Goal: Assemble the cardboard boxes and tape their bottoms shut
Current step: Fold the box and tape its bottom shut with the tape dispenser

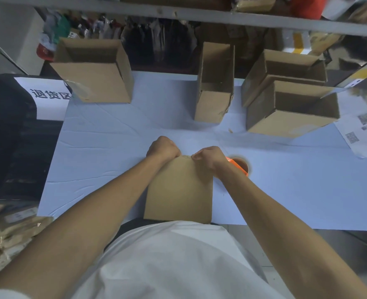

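Two hands meet at the far edge of a flat cardboard box (178, 190) that lies on the table (105, 147), directly in front of the person. The left hand (162, 148) has its fingers curled over this far edge and grips it. The right hand (208, 157) pinches the same edge between thumb and curled fingers, just beside the left hand. The near edge of the flat box reaches the edge of the table, close to the person's white shirt (167, 260).

Just to the right of the right wrist there is an orange tape dispenser (239, 165), partly hidden by the arm.

At the far side of the table stand four cardboard boxes which are already opened up. A wide box (96, 76) is at the left, a tall narrow box (215, 83) is in the middle, and at the right two boxes (290, 104) stand close, one behind the other. A sheet with printed codes (359, 132) lies at the right edge. A white sign with black characters (46, 96) lies on a black surface at the left.
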Demonstrator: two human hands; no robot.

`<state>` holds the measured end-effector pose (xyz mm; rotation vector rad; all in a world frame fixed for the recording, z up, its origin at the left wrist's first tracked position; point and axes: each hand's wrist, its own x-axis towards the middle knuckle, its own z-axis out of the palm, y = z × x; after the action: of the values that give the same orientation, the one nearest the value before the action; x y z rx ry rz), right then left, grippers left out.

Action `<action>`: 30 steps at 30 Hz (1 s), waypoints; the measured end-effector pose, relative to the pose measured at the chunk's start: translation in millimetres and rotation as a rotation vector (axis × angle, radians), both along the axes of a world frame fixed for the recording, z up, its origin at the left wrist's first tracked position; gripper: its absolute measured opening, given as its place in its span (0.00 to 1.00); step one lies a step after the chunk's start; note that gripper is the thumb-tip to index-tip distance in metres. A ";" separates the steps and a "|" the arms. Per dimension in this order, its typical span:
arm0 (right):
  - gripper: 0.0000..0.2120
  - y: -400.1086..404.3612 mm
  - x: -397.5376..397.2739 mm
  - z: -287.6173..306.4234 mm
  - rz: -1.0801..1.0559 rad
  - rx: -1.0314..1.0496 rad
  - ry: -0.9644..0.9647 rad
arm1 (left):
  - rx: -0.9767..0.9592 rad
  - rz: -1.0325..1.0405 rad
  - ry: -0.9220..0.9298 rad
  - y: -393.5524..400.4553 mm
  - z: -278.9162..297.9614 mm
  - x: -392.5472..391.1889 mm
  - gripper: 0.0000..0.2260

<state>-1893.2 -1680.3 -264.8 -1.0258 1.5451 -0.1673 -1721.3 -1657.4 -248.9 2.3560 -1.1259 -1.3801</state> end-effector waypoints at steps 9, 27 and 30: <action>0.09 18.9 -8.7 3.5 0.335 -0.411 -0.055 | -0.514 -0.256 -0.203 32.0 -17.9 -5.3 0.03; 0.11 31.9 -8.2 1.2 0.449 -0.525 0.078 | -0.189 -0.506 -0.575 93.2 -29.2 -26.5 0.34; 0.10 33.4 -7.6 4.4 0.374 -0.511 0.099 | -0.164 -0.461 -0.552 96.8 -34.4 -36.5 0.39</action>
<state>-1900.8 -1647.0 -260.3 -1.7302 1.3965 -0.2596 -1757.9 -1560.6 -283.3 2.5192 -1.9403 -0.6858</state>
